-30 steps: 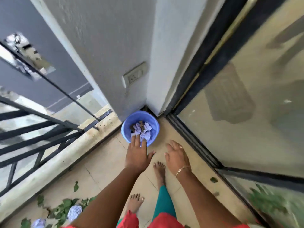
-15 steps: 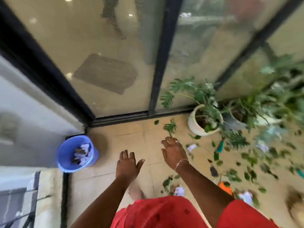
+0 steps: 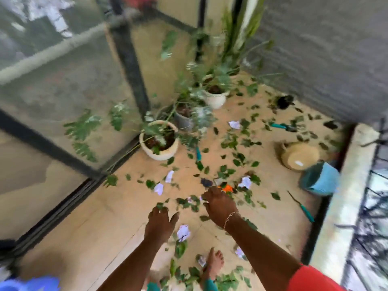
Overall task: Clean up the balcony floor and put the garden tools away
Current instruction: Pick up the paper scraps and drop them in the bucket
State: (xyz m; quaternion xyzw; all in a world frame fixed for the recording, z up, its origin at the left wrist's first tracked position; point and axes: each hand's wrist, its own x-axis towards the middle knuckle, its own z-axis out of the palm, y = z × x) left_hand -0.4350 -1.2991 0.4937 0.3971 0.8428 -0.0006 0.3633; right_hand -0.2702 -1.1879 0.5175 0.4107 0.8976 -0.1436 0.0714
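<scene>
Green leaves (image 3: 230, 141) and crumpled white paper scraps (image 3: 183, 232) litter the beige balcony floor (image 3: 100, 234). Teal-handled garden tools lie among them: one (image 3: 198, 153) beside the front pot, one (image 3: 282, 126) at the far right, one (image 3: 305, 211) near the parapet. An orange item (image 3: 227, 188) shows just past my right hand. My left hand (image 3: 160, 222) and my right hand (image 3: 220, 204) hang above the floor, fingers loosely curled, holding nothing. The blue bucket (image 3: 31, 284) is a blur at the bottom left corner.
Potted plants stand along the glass door (image 3: 63, 85): a cream pot (image 3: 159, 141), a grey pot (image 3: 183, 119), a white pot (image 3: 216, 97). A woven basket (image 3: 299, 156) and a teal pot (image 3: 320, 178) lie tipped near the parapet (image 3: 344, 196). My bare foot (image 3: 214, 263) is below.
The view has swung right, from the corner with the blue bucket to the littered floor and plants. Both hands stay empty and reach out over the leaves.
</scene>
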